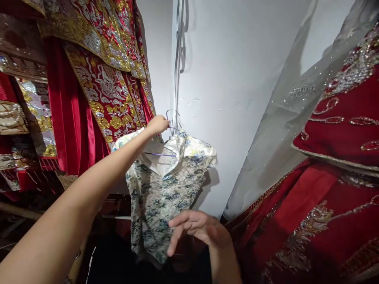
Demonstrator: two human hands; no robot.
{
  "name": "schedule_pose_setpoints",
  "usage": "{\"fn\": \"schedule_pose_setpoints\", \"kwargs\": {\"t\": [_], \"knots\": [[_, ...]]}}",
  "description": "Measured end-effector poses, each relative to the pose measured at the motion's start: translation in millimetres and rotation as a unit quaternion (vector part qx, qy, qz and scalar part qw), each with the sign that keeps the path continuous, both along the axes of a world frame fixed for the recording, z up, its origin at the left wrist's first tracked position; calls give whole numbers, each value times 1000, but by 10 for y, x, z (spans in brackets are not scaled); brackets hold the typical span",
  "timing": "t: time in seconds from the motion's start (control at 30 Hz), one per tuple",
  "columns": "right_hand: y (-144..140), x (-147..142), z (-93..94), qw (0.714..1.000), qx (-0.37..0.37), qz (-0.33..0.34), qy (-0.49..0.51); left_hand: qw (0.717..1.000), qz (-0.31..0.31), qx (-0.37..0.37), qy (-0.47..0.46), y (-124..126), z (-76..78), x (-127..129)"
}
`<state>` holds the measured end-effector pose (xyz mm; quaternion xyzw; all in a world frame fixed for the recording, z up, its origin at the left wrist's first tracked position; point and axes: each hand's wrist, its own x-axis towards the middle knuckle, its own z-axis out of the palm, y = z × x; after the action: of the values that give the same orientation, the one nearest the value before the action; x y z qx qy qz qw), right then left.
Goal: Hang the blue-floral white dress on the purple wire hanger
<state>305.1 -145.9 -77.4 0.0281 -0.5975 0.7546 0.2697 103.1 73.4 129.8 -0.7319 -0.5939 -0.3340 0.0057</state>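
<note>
A floral short-sleeved dress point(166, 193) with a V neck, white with green, blue and yellow, hangs on a thin purple wire hanger point(161, 154). My left hand point(158, 124), reaching far forward, is closed on this hanger near its top, beside the hook. The hook sits close to a white vertical strip on the wall; whether it is hooked onto anything I cannot tell. Lower down, my right hand point(198, 230) is in front of the dress, with fingers apart and holding nothing. It is slightly blurred. The dress's lower end fades into shadow.
Red garments with gold and silver embroidery point(115, 86) hang on the left. At the right are a beaded red garment point(334, 130) and a translucent grey cover point(275, 118). A white wall point(237, 67) with a vertical strip point(177, 71) stands ahead.
</note>
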Motion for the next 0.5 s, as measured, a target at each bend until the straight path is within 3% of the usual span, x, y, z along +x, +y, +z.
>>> {"fn": "schedule_pose_setpoints", "kwargs": {"t": [0.13,0.2,0.27,0.33,0.4,0.5], "knots": [[-145,-157,-460,986,-100,-103,88,999,-18,18,32,-72,-290,131],[-179,-240,-627,975,-149,-151,64,998,-42,29,47,-129,-427,126],[-122,-316,-701,949,-194,-247,6,997,-63,30,44,-147,-519,124],[55,-374,-704,891,-205,-401,-52,997,-69,25,31,-132,-563,145],[329,-407,-678,820,-149,-542,-108,998,-49,29,22,-110,-572,176],[787,-423,-640,717,-34,-643,-267,999,-4,41,25,-111,-546,190]]}}
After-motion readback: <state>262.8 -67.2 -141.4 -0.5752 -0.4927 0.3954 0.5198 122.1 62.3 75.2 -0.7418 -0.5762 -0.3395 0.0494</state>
